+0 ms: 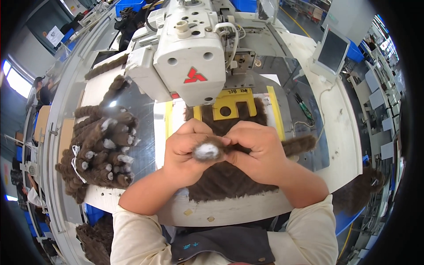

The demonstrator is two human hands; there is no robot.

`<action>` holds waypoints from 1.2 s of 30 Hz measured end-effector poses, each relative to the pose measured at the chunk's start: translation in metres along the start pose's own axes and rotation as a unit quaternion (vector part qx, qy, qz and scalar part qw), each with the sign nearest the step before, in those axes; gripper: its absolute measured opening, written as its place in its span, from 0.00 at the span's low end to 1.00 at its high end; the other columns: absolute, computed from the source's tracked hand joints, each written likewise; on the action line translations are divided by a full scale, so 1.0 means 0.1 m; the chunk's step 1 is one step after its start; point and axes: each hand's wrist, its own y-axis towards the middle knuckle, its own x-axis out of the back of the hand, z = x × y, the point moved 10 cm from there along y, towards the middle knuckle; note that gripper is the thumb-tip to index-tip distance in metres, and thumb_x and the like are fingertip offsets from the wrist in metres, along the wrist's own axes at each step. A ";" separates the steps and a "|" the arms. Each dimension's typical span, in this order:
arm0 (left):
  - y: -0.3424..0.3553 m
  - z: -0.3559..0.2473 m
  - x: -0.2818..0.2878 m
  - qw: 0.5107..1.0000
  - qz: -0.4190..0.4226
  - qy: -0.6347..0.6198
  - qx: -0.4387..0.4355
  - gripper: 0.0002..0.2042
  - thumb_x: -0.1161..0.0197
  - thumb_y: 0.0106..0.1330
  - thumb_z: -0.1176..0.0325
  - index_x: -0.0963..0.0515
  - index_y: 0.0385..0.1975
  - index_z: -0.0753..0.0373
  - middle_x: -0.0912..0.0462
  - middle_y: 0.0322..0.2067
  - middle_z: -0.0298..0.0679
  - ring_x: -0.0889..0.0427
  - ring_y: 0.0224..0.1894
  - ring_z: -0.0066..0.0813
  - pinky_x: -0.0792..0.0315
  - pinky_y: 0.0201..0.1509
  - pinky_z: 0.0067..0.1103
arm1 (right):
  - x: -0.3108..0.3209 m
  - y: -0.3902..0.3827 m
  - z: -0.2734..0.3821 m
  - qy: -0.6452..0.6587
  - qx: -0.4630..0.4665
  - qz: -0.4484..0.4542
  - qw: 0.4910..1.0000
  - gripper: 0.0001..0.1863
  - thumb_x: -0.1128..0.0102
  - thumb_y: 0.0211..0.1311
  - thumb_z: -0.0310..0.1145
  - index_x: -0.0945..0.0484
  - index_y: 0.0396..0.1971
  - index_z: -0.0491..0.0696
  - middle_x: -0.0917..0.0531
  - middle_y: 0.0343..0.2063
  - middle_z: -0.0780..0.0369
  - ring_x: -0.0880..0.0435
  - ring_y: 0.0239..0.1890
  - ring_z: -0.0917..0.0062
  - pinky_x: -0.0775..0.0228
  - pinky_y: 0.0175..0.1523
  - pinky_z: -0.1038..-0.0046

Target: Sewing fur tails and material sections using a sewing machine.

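Between my two hands is a stuffed brown plush tube [300,145] with white stuffing [206,151] showing at its end. My left hand [183,152] is wrapped round that end. My right hand [256,152] pinches the brown plush beside it, and the tube's other end sticks out to the right behind my wrist. Beneath the hands lies a flat brown plush piece [229,181] on the machine table. A yellow template plate [225,110] rests over its far part, under the head of a white sewing machine [190,57].
At left lies a heap of stuffed brown plush tubes [99,154], some tied with a white strip [77,163]. Green-handled snips [304,108] lie on the right, near a screen [332,51]. More brown plush [95,236] hangs below the table at left. Another person [43,90] is far left.
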 end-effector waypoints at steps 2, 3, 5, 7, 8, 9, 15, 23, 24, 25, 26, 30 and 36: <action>0.00 -0.03 0.02 0.999 0.010 0.036 -0.014 0.12 0.21 0.53 0.77 0.11 0.39 0.66 0.17 0.35 0.37 0.19 0.38 0.27 0.24 0.42 0.22 | -0.07 0.01 -0.15 0.061 -0.069 0.012 0.996 0.13 0.26 0.54 0.23 0.15 0.40 0.44 0.17 0.32 0.60 0.18 0.31 0.73 0.26 0.35 0.73; 0.00 -0.05 0.00 0.997 0.023 0.068 -0.028 0.12 0.21 0.54 0.78 0.11 0.39 0.66 0.17 0.34 0.38 0.18 0.37 0.27 0.24 0.41 0.22 | -0.05 0.02 -0.12 0.063 -0.069 0.014 0.996 0.13 0.26 0.54 0.23 0.15 0.40 0.44 0.17 0.32 0.60 0.18 0.31 0.73 0.26 0.35 0.73; 0.02 -0.02 -0.02 0.997 0.031 0.069 -0.028 0.12 0.21 0.53 0.78 0.12 0.39 0.66 0.17 0.34 0.39 0.18 0.36 0.28 0.24 0.39 0.23 | 0.13 0.07 0.02 0.035 -0.035 -0.002 0.999 0.16 0.26 0.53 0.24 0.15 0.43 0.44 0.19 0.34 0.62 0.19 0.30 0.77 0.26 0.34 0.75; 0.03 -0.01 -0.06 0.997 0.041 0.064 -0.031 0.12 0.21 0.53 0.78 0.12 0.38 0.66 0.17 0.33 0.39 0.17 0.35 0.29 0.24 0.37 0.23 | 0.18 0.09 0.11 0.010 0.011 0.019 1.000 0.17 0.25 0.52 0.25 0.15 0.44 0.45 0.19 0.34 0.62 0.19 0.29 0.78 0.26 0.34 0.76; 0.03 0.02 -0.10 0.996 0.060 0.064 -0.014 0.12 0.22 0.53 0.78 0.12 0.37 0.65 0.17 0.33 0.39 0.18 0.34 0.29 0.24 0.36 0.24 | 0.17 0.07 0.20 -0.016 0.058 0.039 0.997 0.19 0.25 0.52 0.26 0.15 0.45 0.45 0.20 0.35 0.62 0.20 0.28 0.78 0.27 0.33 0.77; 0.02 0.05 -0.14 0.995 0.079 0.063 0.001 0.11 0.22 0.53 0.79 0.13 0.36 0.65 0.17 0.33 0.38 0.18 0.33 0.29 0.25 0.35 0.24 | 0.16 0.05 0.20 -0.019 0.051 0.029 0.998 0.15 0.26 0.53 0.27 0.15 0.42 0.45 0.19 0.33 0.62 0.19 0.27 0.77 0.26 0.33 0.76; -0.01 0.16 -0.21 0.990 0.107 0.087 0.036 0.11 0.23 0.52 0.80 0.14 0.35 0.64 0.17 0.32 0.38 0.18 0.31 0.29 0.25 0.34 0.24 | 0.11 0.04 0.06 -0.042 -0.055 0.075 0.995 0.09 0.27 0.55 0.29 0.16 0.35 0.44 0.18 0.28 0.62 0.18 0.26 0.73 0.25 0.34 0.73; -0.01 0.27 -0.27 0.986 0.107 0.109 0.074 0.11 0.21 0.57 0.75 0.15 0.37 0.67 0.17 0.33 0.38 0.18 0.35 0.29 0.25 0.38 0.23 | 0.13 0.02 0.03 -0.089 -0.055 0.085 0.991 0.09 0.28 0.57 0.30 0.18 0.34 0.43 0.18 0.26 0.58 0.17 0.31 0.64 0.26 0.36 0.65; 0.00 0.28 -0.30 0.985 0.108 0.109 0.074 0.11 0.21 0.57 0.75 0.15 0.37 0.67 0.17 0.33 0.38 0.18 0.35 0.29 0.25 0.38 0.23 | 0.13 0.01 0.01 -0.089 -0.055 0.084 0.991 0.09 0.28 0.57 0.30 0.18 0.34 0.43 0.18 0.26 0.58 0.17 0.31 0.64 0.26 0.36 0.65; 0.03 0.30 -0.33 0.989 0.099 0.068 0.082 0.11 0.23 0.60 0.73 0.16 0.39 0.67 0.17 0.34 0.37 0.19 0.36 0.27 0.25 0.41 0.23 | 0.19 0.02 -0.02 -0.090 -0.054 0.054 0.993 0.09 0.26 0.56 0.29 0.16 0.35 0.43 0.17 0.26 0.59 0.17 0.28 0.70 0.26 0.33 0.70; 0.05 0.32 -0.33 0.992 0.090 0.026 0.089 0.10 0.25 0.64 0.72 0.17 0.41 0.68 0.16 0.35 0.37 0.19 0.38 0.25 0.26 0.43 0.23 | 0.25 0.03 -0.03 -0.091 -0.054 0.023 0.994 0.10 0.24 0.55 0.28 0.15 0.36 0.44 0.17 0.26 0.61 0.18 0.25 0.77 0.27 0.31 0.76; -0.14 0.69 -0.37 0.971 0.106 -0.053 0.210 0.07 0.31 0.70 0.71 0.18 0.43 0.67 0.17 0.35 0.35 0.21 0.39 0.22 0.26 0.47 0.23 | 0.34 0.04 -0.24 -0.023 -0.136 -0.028 0.990 0.11 0.24 0.58 0.29 0.15 0.36 0.40 0.17 0.23 0.66 0.21 0.24 0.87 0.29 0.29 0.80; -0.16 0.73 -0.39 0.963 0.132 -0.019 0.233 0.07 0.39 0.77 0.70 0.19 0.44 0.67 0.18 0.34 0.32 0.25 0.38 0.18 0.27 0.46 0.21 | 0.19 0.05 -0.52 0.038 -0.239 0.055 0.969 0.10 0.26 0.62 0.30 0.15 0.35 0.38 0.16 0.24 0.68 0.21 0.24 0.89 0.30 0.30 0.83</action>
